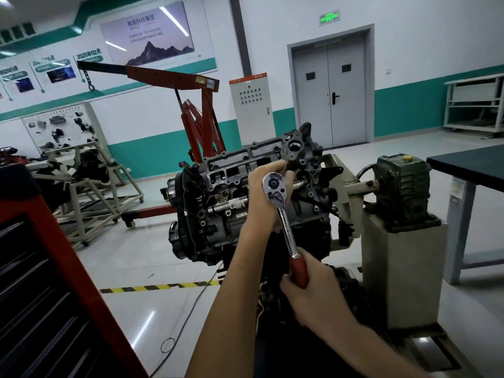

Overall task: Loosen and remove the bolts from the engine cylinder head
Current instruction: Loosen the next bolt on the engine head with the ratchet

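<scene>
Centre frame: right hand (308, 290) grips ratchet (283, 214) handle, left hand (260, 196) cups its head at cylinder head (226, 170); loosening underway, bolts (316, 208) apparently remain.

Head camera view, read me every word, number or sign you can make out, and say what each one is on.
"2025年02月": on the wall timeline panel.
On the mountain poster: Chinese headline and text lines, too blurred to read.
On the green exit sign above the double door: glowing symbols, not legible.
On the orange strip topping the grey cabinet: too small.
Sticker on the table leg: too small.
No readable marking on the ratchet or the engine.
</scene>
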